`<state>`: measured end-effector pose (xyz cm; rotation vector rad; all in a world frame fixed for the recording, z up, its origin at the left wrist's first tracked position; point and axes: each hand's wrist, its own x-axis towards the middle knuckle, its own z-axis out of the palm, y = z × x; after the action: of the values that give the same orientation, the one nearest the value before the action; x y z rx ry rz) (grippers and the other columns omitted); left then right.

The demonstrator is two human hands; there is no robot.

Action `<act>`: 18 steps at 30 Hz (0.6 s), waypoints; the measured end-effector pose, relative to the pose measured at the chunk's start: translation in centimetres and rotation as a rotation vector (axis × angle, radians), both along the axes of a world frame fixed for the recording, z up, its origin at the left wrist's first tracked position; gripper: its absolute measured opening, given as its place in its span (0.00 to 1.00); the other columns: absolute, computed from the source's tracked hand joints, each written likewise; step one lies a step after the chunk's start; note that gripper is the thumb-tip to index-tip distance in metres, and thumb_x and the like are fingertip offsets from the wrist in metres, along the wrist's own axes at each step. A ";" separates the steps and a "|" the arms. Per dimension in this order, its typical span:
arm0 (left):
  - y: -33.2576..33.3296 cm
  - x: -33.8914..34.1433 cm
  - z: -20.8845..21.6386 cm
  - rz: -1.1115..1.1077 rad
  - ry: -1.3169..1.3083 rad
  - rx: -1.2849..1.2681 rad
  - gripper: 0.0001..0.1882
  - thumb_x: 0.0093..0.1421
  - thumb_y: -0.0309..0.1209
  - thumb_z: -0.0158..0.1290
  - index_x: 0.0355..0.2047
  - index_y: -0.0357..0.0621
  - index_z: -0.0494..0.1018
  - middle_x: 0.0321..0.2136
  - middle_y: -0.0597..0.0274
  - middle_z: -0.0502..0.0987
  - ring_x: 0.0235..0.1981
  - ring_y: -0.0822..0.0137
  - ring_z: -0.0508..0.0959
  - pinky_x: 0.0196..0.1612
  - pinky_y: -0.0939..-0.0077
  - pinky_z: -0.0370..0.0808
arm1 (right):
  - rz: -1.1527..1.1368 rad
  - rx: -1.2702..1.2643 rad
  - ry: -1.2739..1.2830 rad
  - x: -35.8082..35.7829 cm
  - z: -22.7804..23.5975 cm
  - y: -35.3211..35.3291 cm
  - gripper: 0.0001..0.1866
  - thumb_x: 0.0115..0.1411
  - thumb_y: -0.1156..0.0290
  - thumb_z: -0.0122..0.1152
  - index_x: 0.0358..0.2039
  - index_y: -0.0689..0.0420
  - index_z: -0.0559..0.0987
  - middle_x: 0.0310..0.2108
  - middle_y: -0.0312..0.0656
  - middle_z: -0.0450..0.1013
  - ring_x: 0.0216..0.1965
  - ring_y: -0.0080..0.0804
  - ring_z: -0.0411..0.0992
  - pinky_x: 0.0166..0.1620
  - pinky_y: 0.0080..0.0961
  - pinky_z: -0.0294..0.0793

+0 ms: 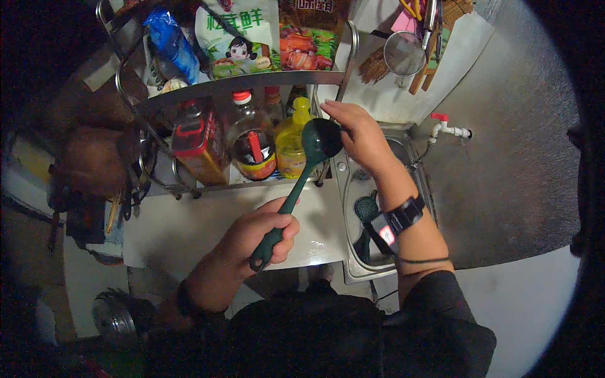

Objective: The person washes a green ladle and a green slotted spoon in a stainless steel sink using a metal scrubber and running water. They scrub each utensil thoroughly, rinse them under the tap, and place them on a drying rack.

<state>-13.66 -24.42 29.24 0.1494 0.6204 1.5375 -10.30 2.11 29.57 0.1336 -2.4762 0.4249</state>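
Observation:
A dark green ladle [299, 187] slants up and to the right over the counter, its bowl at the far end. My left hand [263, 236] is closed around the lower handle. Beside the bowl's right rim is my right hand [363, 140], its fingers stretched out; whether it touches the rim I cannot tell. Under my right forearm, the metal sink [351, 269] holds a dark green slotted utensil [365, 208], partly hidden by the arm and a wrist strap. Just behind the ladle bowl stands a yellow pump bottle [290, 148].
A metal rack [252, 82] stands at the back, with seasoning bags [236, 38] above. Below are a dark sauce bottle [254, 145] and a red-topped container [198, 148]. A red-handled tap [449, 129] and a hanging strainer [404, 53] are at the right. The pale counter [183, 220] lies in front.

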 end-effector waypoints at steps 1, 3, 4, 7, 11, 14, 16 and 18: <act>0.0 -0.1 0.1 0.000 -0.013 0.011 0.18 0.56 0.28 0.39 0.47 0.44 0.55 0.21 0.63 0.64 0.13 0.75 0.64 0.11 0.83 0.59 | -0.010 0.020 -0.061 -0.8 0.4 0.1 0.28 0.39 0.84 0.49 0.46 0.56 0.69 0.46 0.46 0.65 0.47 0.44 0.63 0.50 0.33 0.62; 0.0 -0.2 0.3 0.017 -0.041 0.050 0.12 0.56 0.27 0.39 0.41 0.43 0.56 0.21 0.63 0.63 0.14 0.75 0.63 0.12 0.85 0.58 | 0.012 0.089 -0.123 -2.4 0.9 0.1 0.29 0.39 0.84 0.48 0.47 0.55 0.68 0.48 0.45 0.64 0.48 0.44 0.62 0.51 0.32 0.62; -0.1 -0.3 0.4 0.016 -0.038 0.032 0.12 0.55 0.26 0.39 0.40 0.43 0.56 0.21 0.63 0.63 0.14 0.75 0.63 0.12 0.85 0.58 | 0.022 0.115 -0.147 -3.0 1.0 0.2 0.29 0.40 0.84 0.48 0.47 0.54 0.68 0.48 0.45 0.64 0.48 0.43 0.63 0.51 0.32 0.62; -0.4 -0.5 0.6 0.028 -0.064 0.034 0.11 0.55 0.26 0.39 0.40 0.44 0.57 0.22 0.63 0.63 0.15 0.75 0.64 0.12 0.84 0.58 | 0.055 0.140 -0.243 -4.5 0.9 0.3 0.30 0.40 0.85 0.47 0.48 0.53 0.68 0.49 0.45 0.63 0.48 0.43 0.63 0.51 0.31 0.62; -1.0 -0.9 0.9 0.024 -0.058 0.005 0.11 0.55 0.26 0.39 0.40 0.45 0.57 0.21 0.63 0.63 0.15 0.74 0.64 0.12 0.83 0.58 | 0.078 0.078 -0.340 -5.1 0.8 0.7 0.32 0.39 0.88 0.45 0.48 0.53 0.67 0.49 0.47 0.63 0.49 0.43 0.63 0.51 0.29 0.62; -1.6 -0.8 1.1 0.040 -0.051 -0.023 0.12 0.55 0.25 0.39 0.41 0.45 0.57 0.21 0.63 0.63 0.15 0.74 0.63 0.13 0.83 0.58 | 0.027 0.005 -0.438 -5.3 0.7 0.9 0.31 0.40 0.88 0.45 0.49 0.53 0.67 0.49 0.45 0.63 0.49 0.42 0.63 0.51 0.28 0.62; -1.9 -0.8 1.2 0.051 -0.041 -0.040 0.12 0.55 0.25 0.39 0.41 0.45 0.57 0.21 0.63 0.63 0.15 0.74 0.63 0.13 0.83 0.58 | 0.008 -0.003 -0.427 -5.5 0.5 0.9 0.24 0.47 0.77 0.42 0.47 0.52 0.69 0.47 0.45 0.65 0.47 0.43 0.64 0.50 0.29 0.63; -2.1 -0.8 1.3 0.068 -0.038 -0.065 0.11 0.55 0.26 0.38 0.41 0.45 0.57 0.21 0.63 0.63 0.15 0.74 0.63 0.13 0.83 0.58 | 0.026 0.048 -0.319 -5.7 0.2 0.8 0.19 0.60 0.56 0.36 0.43 0.52 0.72 0.42 0.46 0.68 0.43 0.44 0.67 0.47 0.31 0.64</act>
<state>-14.44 -26.48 30.53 0.0505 0.6501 1.5800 -16.01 2.90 29.76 0.1257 -2.8025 0.4251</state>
